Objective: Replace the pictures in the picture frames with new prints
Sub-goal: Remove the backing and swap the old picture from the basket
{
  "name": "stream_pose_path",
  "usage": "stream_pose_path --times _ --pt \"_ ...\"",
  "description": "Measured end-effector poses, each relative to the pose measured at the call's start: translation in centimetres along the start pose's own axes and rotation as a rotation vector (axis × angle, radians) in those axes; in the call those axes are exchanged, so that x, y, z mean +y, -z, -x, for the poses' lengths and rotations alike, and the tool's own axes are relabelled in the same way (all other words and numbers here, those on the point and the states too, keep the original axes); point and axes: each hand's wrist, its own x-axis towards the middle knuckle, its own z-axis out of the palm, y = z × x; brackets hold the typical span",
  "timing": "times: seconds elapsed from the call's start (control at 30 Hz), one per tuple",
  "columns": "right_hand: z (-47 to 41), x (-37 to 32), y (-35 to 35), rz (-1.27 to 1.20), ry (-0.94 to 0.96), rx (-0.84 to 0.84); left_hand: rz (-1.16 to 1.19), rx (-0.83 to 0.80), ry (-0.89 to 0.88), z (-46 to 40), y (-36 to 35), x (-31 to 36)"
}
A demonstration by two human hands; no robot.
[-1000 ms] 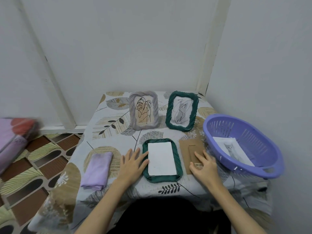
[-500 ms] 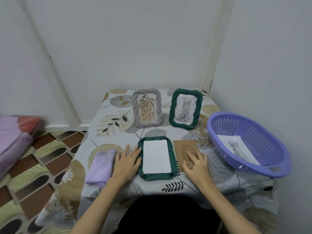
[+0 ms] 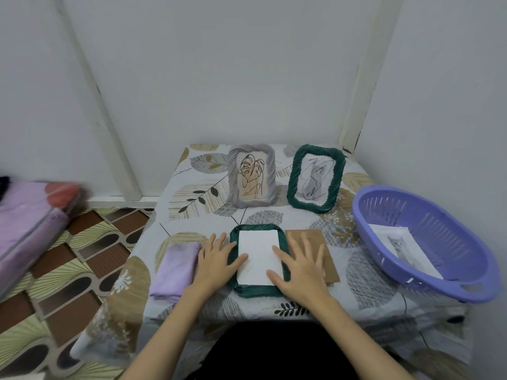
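A green frame (image 3: pixel 259 290) lies face down at the table's front, with a white print (image 3: pixel 258 255) in its back opening. My left hand (image 3: pixel 216 263) lies flat on the frame's left rim, thumb on the print. My right hand (image 3: pixel 299 266) lies flat across the frame's right rim, fingers spread, thumb and forefinger on the print. A brown backing board (image 3: pixel 327 263) lies just right of the frame, partly under my right hand. A grey frame (image 3: pixel 251 179) and a second green frame (image 3: pixel 315 178) stand upright at the back, each showing a line drawing.
A purple basket (image 3: pixel 428 248) at the table's right edge holds a cat print (image 3: pixel 403 249). A folded lilac cloth (image 3: pixel 177 270) lies left of my left hand. The patterned tablecloth (image 3: pixel 365 278) covers the table in a wall corner. A pink bundle (image 3: pixel 30 223) sits on the floor at left.
My right hand has left the backing board and moved left onto the frame's right rim and the print. My left hand has slid slightly further onto the frame.
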Motion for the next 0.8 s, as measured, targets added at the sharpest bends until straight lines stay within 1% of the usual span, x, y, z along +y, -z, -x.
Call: stream_pose_path --times 0.03,0.1,0.17,0.37,0.47,0.6,0.63,0.7,0.8 --pt "-0.1 -0.4 -0.2 0.027 0.033 -0.052 0.019 -0.023 0.011 0.0 -0.1 0.1" --pt "-0.5 -0.6 -0.5 0.054 0.039 -0.136 0.090 -0.045 0.024 0.0 -0.3 0.2" --pt "-0.6 -0.6 -0.6 0.050 0.025 -0.177 0.140 -0.022 0.012 0.2 -0.5 0.2" --pt "-0.5 -0.8 -0.6 0.030 0.027 -0.190 0.267 0.101 -0.093 0.6 -0.6 0.3" --pt "-0.5 -0.7 -0.7 0.015 0.029 -0.182 0.328 0.090 -0.121 0.8 -0.3 0.7" --pt "-0.4 -0.8 -0.3 -0.022 0.042 -0.181 0.320 0.062 -0.160 0.6 0.0 0.8" --pt "-0.4 -0.7 0.2 -0.042 0.053 -0.171 0.347 0.066 -0.155 0.5 0.1 0.8" --pt "-0.6 0.2 1.7 -0.076 0.066 -0.099 0.493 0.099 -0.131 0.2 0.4 0.9" --pt "-1.0 3.2 4.8 -0.053 0.027 0.098 0.680 0.155 -0.165 0.0 1.4 1.8"
